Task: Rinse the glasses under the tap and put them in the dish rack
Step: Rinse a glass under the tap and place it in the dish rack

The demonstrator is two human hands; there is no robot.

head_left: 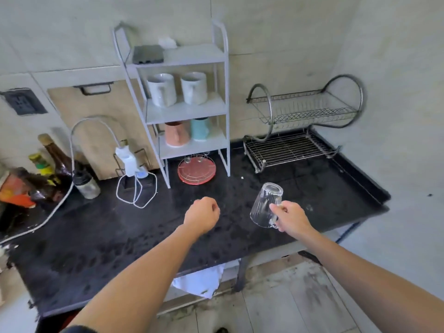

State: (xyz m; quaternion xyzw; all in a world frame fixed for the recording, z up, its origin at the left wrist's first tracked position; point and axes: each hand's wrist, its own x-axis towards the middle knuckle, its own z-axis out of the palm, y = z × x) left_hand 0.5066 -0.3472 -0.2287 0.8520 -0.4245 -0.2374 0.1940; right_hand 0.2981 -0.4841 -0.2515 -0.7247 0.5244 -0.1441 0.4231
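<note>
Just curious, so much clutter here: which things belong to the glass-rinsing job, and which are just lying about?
Job: glass, right hand holding it, dish rack.
Lying about: white mugs, bottles, red tray, white cloth.

Right of centre, the right hand grips a clear glass by its handle, base up and tilted, above the wet black counter. At centre, the left hand hovers with its fingers curled, holding nothing. A two-tier wire dish rack stands at upper right, beside a white shelf carrying mugs.
</note>
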